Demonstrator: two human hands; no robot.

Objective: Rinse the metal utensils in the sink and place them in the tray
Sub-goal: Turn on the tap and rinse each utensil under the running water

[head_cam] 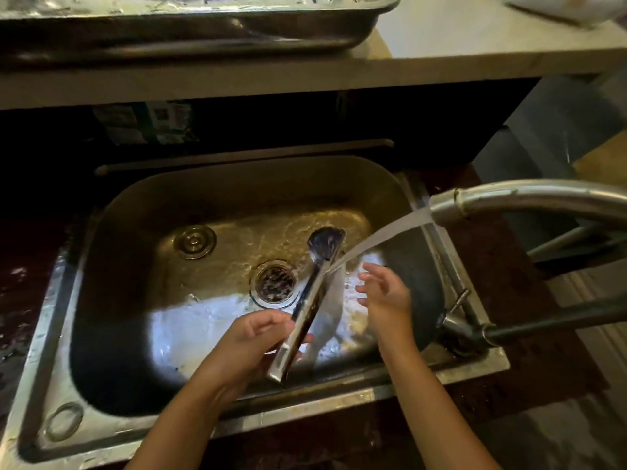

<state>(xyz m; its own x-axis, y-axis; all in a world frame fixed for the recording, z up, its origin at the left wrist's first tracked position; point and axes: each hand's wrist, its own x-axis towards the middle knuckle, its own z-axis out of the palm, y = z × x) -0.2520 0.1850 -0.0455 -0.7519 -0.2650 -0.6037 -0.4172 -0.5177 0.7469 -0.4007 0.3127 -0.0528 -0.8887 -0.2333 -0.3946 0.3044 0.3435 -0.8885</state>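
My left hand (252, 337) is shut on the handle end of metal tongs (307, 300), held over the steel sink (237, 184) with the scalloped tip pointing away from me. A stream of water (376, 235) from the faucet (509, 201) strikes the tongs near their middle and runs off into the basin. Just right of the tongs, my right hand (383, 290) is open, fingers spread, holding nothing. The metal tray (305, 32) sits on a raised counter beyond the sink, at the top of the view; its contents are cut off.
The drain strainer (274, 281) lies in the sink floor just left of the tongs, with a round plug (194, 240) further left. The faucet base and lever (458, 320) stand at the sink's right rim. A dark shelf gap lies between sink and counter.
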